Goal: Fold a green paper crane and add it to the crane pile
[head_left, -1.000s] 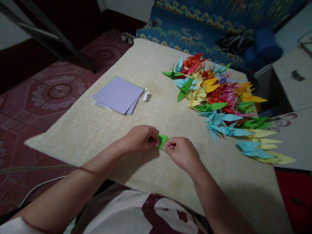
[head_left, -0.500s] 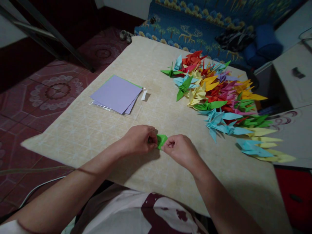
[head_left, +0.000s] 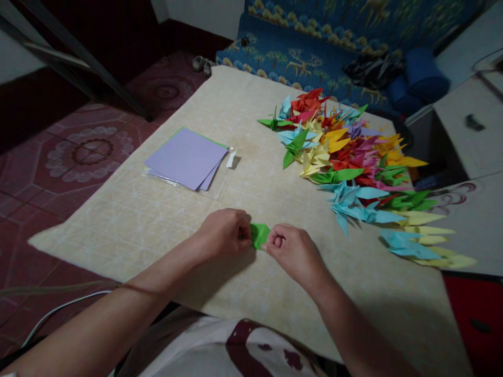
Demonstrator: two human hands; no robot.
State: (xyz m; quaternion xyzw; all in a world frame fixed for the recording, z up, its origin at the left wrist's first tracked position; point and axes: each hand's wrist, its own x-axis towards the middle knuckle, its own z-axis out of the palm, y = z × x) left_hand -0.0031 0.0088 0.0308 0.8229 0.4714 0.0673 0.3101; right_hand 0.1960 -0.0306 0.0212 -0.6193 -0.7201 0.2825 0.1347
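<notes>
A small folded piece of green origami paper (head_left: pixel 260 235) is held between my two hands, low over the near middle of the table. My left hand (head_left: pixel 227 230) pinches its left side, with the fingers curled in. On the right edge, my right hand (head_left: pixel 290 244) grips it between thumb and forefinger. Both hands cover parts of the paper, so its full shape is hidden. Many-coloured folded paper cranes (head_left: pixel 346 152) lie heaped to the right of my hands. Beyond my left hand rests a stack of square purple paper (head_left: pixel 186 157), with a green edge showing beneath.
A pale patterned cloth covers the table (head_left: pixel 129 220). A small white paper tab (head_left: pixel 230 159) sits beside the stack, near a clear plastic sleeve. Behind the table is a seat with a blue patterned cover (head_left: pixel 283 55); a metal ladder-like frame (head_left: pixel 86 63) stands at left.
The view has tilted slightly, so most things sit a little lower. My hands stay on the green paper, and their grip looks nearly the same.
</notes>
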